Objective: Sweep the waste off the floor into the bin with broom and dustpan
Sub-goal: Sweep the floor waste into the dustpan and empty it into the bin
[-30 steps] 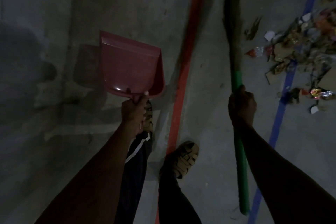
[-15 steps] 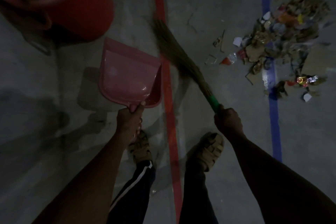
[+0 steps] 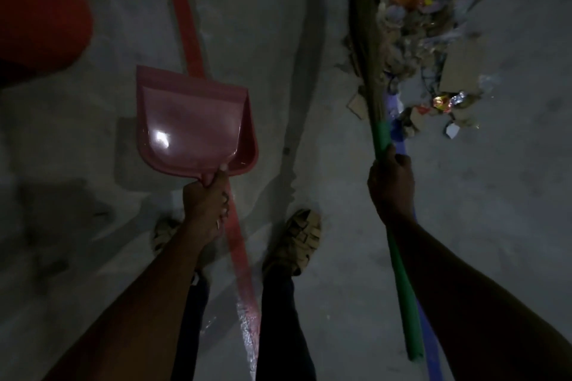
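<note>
My left hand (image 3: 205, 207) grips the handle of a pink dustpan (image 3: 188, 124), held in the air above the grey floor with its mouth pointing away from me. My right hand (image 3: 391, 185) grips the green handle of a broom (image 3: 402, 281). Its straw bristles (image 3: 366, 40) reach forward onto the left side of a waste pile (image 3: 430, 37) of paper scraps, cardboard and shiny wrappers at the upper right. The red bin (image 3: 40, 12) shows partly at the upper left edge.
A red tape line (image 3: 185, 22) runs along the concrete floor between my feet. A blue line (image 3: 431, 353) runs under the broom and the waste. Both my sandalled feet (image 3: 298, 241) stand just behind the dustpan.
The broom has swung from left of the waste to upright, its bristles now on the pile. The view has shifted, so the bin sits further left and the waste nearer.
</note>
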Tool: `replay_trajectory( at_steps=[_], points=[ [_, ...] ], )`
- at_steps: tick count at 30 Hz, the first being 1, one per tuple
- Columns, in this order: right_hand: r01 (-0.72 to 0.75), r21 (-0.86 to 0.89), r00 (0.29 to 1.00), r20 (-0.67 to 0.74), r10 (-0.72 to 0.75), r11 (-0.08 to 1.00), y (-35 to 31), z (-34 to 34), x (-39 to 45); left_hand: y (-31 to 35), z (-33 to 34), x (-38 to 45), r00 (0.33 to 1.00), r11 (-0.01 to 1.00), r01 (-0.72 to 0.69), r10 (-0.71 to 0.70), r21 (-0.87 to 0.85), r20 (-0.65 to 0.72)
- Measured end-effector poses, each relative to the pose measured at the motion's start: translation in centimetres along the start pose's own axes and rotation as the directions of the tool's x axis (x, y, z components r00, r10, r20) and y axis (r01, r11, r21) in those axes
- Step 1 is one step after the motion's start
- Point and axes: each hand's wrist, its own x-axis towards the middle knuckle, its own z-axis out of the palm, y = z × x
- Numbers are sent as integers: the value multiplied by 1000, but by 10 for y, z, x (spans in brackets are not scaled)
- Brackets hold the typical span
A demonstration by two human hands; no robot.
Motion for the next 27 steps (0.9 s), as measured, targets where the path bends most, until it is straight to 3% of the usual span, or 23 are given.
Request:
replay_trajectory(
  at_steps=[6,10,14,19,23,27],
  points=[
    [238,114,935,243,-259,965,49,27,-26,-22,49,-31,999,1000,1,-1,16,-33],
    [298,19,863,422,-278,954,78,53,-41,-50,43,-41,996,998,36,-32,45,-89],
    [153,-30,922,365,-132,988,91,56,-40,-72,18,-41,988,992,84,-70,97,-137],
    [27,-42,977,213,-17,999,86,47,-26,-85,-11,-30,989,997,67,-61,42,-132],
    [117,27,982,143,-120,993,66,50,-33,-82,-26,-22,983,995,95,-97,-25,-153],
    [291,87,922,240,-304,953,47,71,-55,-82,-36,-16,980,990,114,-125,-79,-155]
  ],
)
